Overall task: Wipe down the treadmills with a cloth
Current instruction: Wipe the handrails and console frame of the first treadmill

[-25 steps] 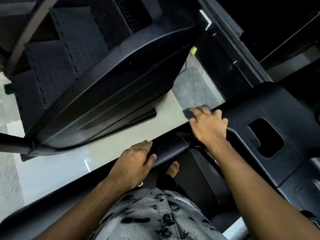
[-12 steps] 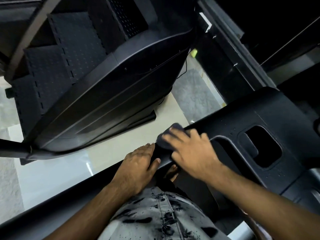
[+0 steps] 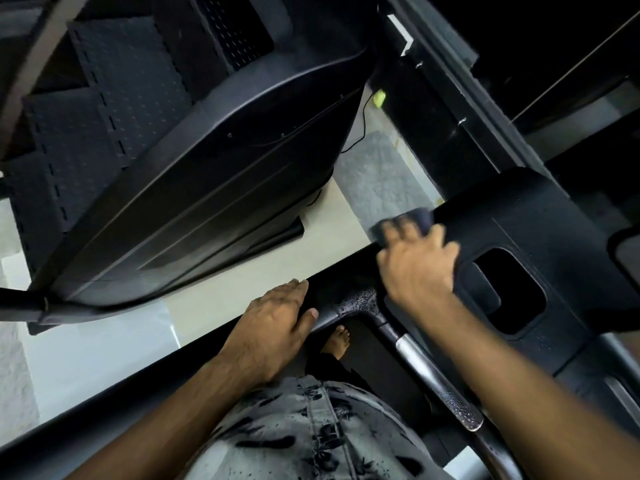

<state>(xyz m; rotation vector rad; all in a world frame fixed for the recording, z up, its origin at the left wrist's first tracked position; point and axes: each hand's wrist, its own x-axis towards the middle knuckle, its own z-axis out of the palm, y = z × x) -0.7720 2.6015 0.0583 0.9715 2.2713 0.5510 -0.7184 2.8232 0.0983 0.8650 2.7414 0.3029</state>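
- A dark cloth, bunched and smeared by motion blur, sits at the left edge of a black treadmill console, just where the moulded plastic meets the pale floor below.
- Only the cloth's upper fold shows; the rest lies under the fingers on top of it.
- The right hand reaches forward from the lower right. Its fingers are nearly straight and slightly apart, pressing the cloth flat against the console's edge. The palm faces down, just beside a deep rectangular cup recess.
- The left hand rests palm-down on the black side rail. Its fingers lie together and straight, the thumb angled out to the right, and it grips nothing.
- Between the two forearms a silver-and-black handlebar, beaded with droplets, slants down toward the right.
- A bare foot stands on the dark deck beneath, above the person's grey patterned shirt.
- A neighbouring black machine with studded steps fills the upper left, well apart from both hands.
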